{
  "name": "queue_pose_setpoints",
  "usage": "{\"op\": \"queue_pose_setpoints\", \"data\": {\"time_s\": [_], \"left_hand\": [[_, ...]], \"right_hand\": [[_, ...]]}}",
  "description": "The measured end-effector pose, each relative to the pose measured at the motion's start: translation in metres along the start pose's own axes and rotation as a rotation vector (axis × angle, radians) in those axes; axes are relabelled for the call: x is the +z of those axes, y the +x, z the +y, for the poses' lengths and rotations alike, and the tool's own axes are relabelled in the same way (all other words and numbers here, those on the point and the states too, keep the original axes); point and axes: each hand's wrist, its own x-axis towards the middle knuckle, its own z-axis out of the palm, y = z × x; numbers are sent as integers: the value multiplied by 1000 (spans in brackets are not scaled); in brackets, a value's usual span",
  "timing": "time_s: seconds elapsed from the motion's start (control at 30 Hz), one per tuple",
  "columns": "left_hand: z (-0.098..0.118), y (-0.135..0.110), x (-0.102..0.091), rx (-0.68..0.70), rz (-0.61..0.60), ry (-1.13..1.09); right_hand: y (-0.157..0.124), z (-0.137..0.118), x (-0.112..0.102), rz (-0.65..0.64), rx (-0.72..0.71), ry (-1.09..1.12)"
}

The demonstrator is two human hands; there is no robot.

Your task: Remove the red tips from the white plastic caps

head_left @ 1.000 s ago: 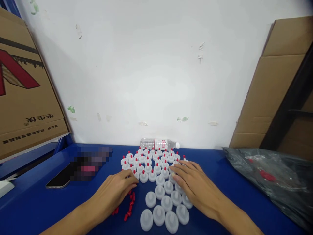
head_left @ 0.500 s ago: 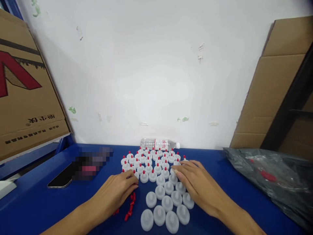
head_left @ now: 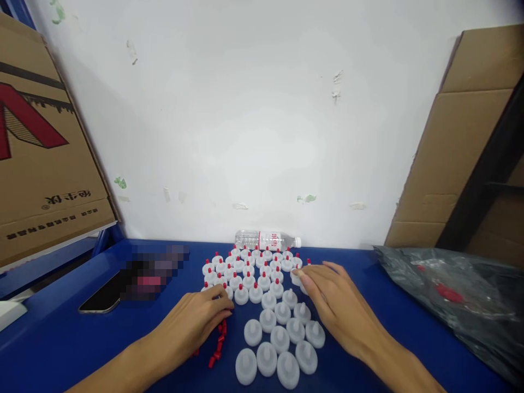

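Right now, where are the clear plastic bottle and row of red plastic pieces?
Clear plastic bottle [head_left: 268,240]: head view, on its label.
Row of red plastic pieces [head_left: 220,347]: head view, on a middle piece.

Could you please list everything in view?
Red-tipped caps: over twenty, white, centre
Bare caps: about thirteen, white, nearest
Loose tips: several, red, beside bare caps
Bottle: one, clear, back
Phone: one, black, left
Blurred patch: one, mixed, by phone
Unclear object: one, white, left edge
Printed cardboard: one, brown, left
Plain cardboard: one, brown, right
Frame parts: some, blue left, dark right
Plastic bag: one, grey, right
Table: one, blue, below
Wall: one, white, behind
Left hand: one, bare, by loose tips
Right hand: one, bare, at caps
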Motion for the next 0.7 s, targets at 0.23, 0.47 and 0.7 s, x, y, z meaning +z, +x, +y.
{"op": "queue_pose_setpoints", "data": {"time_s": [0.23,0.47,0.7], "left_hand": [[11,2,-14,22,117,-75],[27,-2,-17,93,210,-174],[29,-6,-8,128,315,-201]], "right_hand": [[-2,-7,-1,192,-3,-22],[-7,-36,7,63,-78,295],[-14,-47,23,17,-219,236]]}}
